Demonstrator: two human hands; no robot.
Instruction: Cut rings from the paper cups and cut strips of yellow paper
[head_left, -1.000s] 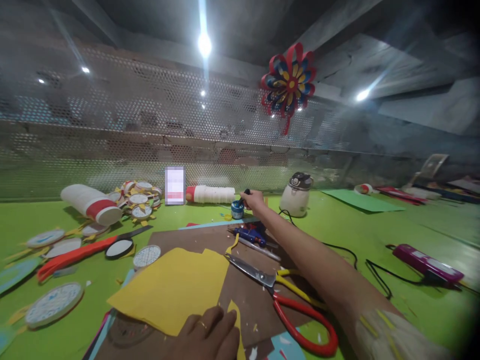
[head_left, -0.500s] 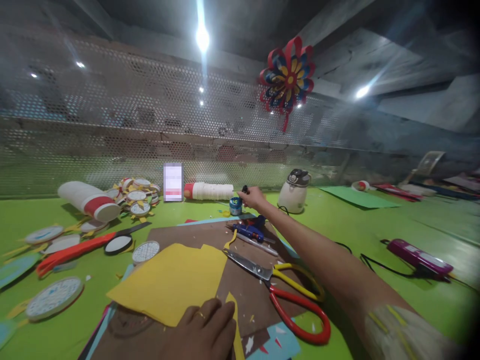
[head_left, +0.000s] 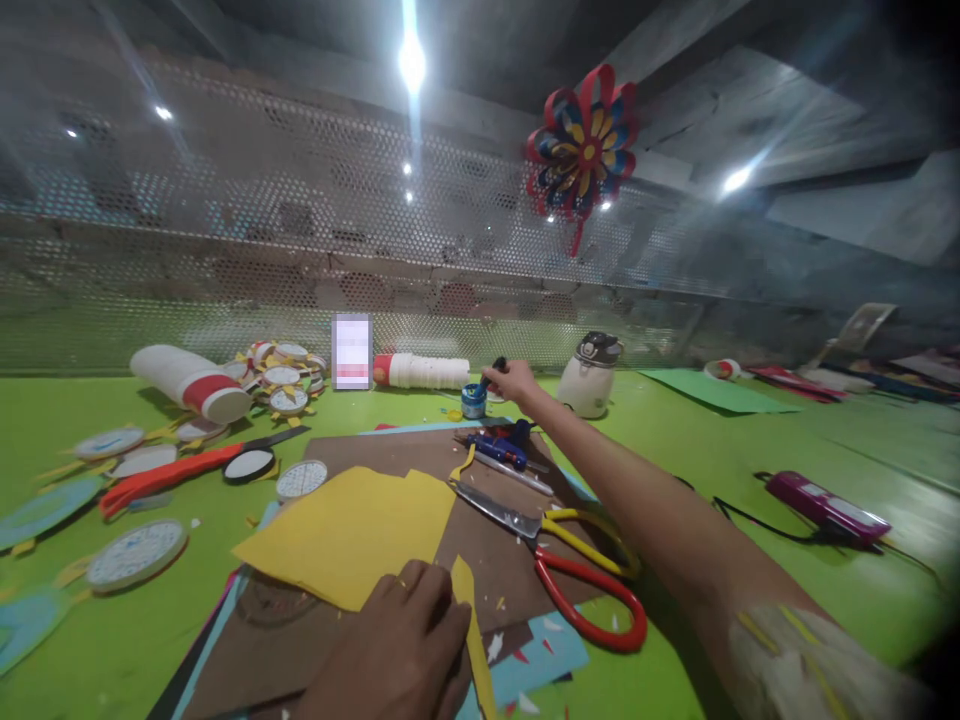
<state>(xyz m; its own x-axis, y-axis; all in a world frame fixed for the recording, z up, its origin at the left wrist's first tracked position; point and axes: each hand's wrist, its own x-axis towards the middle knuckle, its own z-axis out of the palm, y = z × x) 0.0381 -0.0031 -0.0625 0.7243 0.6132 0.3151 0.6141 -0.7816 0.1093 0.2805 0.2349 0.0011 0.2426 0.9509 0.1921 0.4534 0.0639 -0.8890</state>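
My right hand [head_left: 514, 382] reaches far forward, its fingers closed round a black-handled tool [head_left: 495, 372] whose kind I cannot make out. The tool is tilted at the mouth of a small blue jar [head_left: 474, 402], and its lower end is hidden. My left hand [head_left: 409, 630], a ring on one finger, rests in front with bent fingers. It appears closed on a narrow yellow paper strip [head_left: 472, 630], though its fingertips are hidden. Beyond it lies a yellow paper sheet [head_left: 360, 525] on brown card [head_left: 517, 570]. Large scissors [head_left: 536, 530] with red and yellow handles lie to the right.
Behind the scissors lies a blue glue gun [head_left: 496, 448]. Paper discs [head_left: 139, 555], an orange-handled cutter [head_left: 180, 475] and stacked paper cups [head_left: 191, 385] spread leftward. A phone [head_left: 352, 352] and kettle [head_left: 589, 375] stand at the back. A purple corded device [head_left: 829, 510] lies right.
My right hand has raised the black-handled tool slightly at the jar and shows more of it. The left hand stays at the yellow paper. The whole view has shifted slightly.
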